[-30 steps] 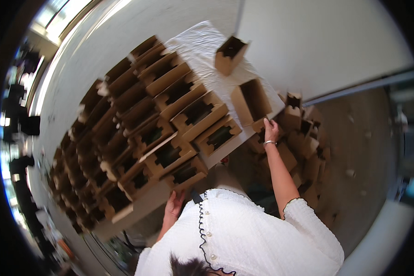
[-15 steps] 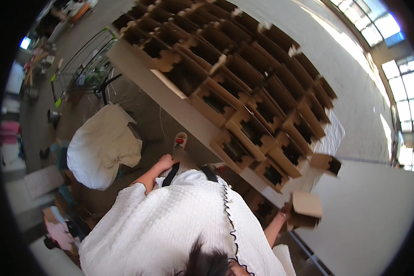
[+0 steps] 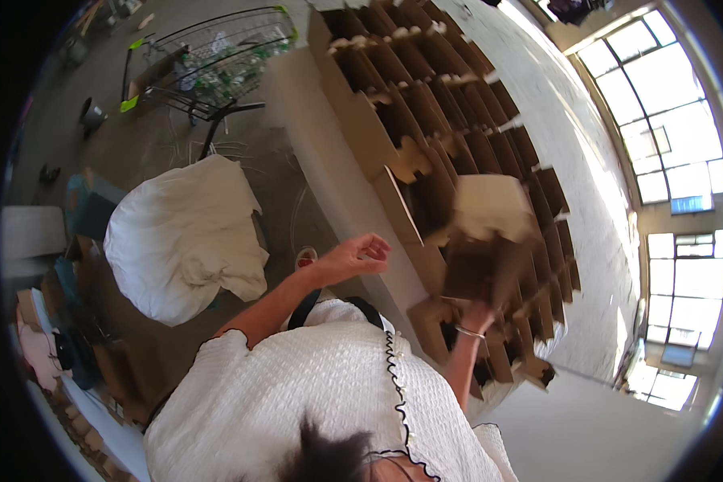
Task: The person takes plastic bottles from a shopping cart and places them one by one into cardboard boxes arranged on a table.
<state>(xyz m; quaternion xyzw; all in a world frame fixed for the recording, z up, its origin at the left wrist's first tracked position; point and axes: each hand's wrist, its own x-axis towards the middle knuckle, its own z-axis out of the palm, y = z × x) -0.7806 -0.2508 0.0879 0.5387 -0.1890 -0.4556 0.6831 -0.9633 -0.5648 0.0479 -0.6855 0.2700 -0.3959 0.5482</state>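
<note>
My right hand (image 3: 479,315) grips the lower end of an open cardboard box (image 3: 490,209), blurred by motion, and holds it up over the rows of boxes. Its pale flap stands at the far end. My left hand (image 3: 363,257) is in front of my body near the table edge, fingers loosely curved and apart, with nothing in them. Many open brown cardboard boxes (image 3: 426,60) stand packed side by side on a white table (image 3: 329,145). Dark contents in some of them are too shaded to make out.
Left of me is a seat-like shape under a white cloth (image 3: 185,241). Beyond it stands a wire cart (image 3: 217,72) with green trim, holding clear and green items. Cardboard and assorted goods lie at the lower left. A white board (image 3: 594,426) is at the lower right.
My right hand has carried the box from the lower right up over the packed boxes. My left hand has lifted from my lap toward the table. The view has turned to the right.
</note>
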